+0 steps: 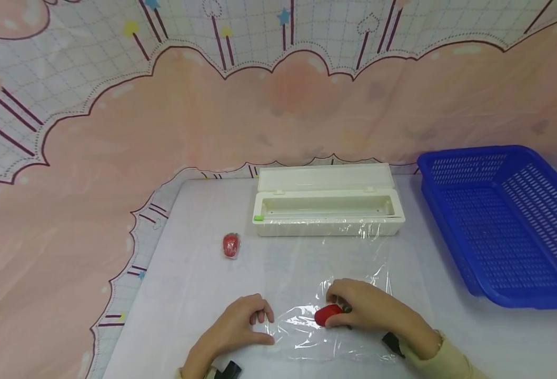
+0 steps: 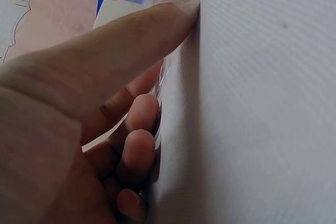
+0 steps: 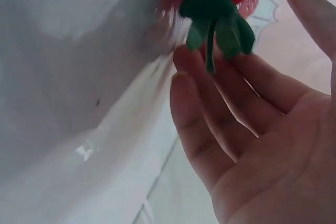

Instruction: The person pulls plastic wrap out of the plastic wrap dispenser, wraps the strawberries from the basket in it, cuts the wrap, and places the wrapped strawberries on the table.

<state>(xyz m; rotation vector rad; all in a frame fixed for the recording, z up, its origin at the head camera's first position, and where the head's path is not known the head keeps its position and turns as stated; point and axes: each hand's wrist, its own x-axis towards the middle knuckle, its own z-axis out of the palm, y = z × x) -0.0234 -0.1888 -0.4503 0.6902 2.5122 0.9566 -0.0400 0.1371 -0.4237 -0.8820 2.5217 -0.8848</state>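
While the red strawberry [image 1: 327, 315] is held by the right hand [image 1: 368, 308] on the clear wrap sheet [image 1: 307, 337], fingers curled round it, the sheet's edge is pressed flat by the left hand [image 1: 240, 326], prob. so it can't slide. Left fingers are partly curled; a pinch can't be made out. Strawberry's mostly hidden.

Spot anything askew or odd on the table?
Only small things. The cling film sheet lies crumpled, not flat, under the red strawberry that the right hand holds. A second, already wrapped strawberry sits alone at left. The dispenser box stands open.
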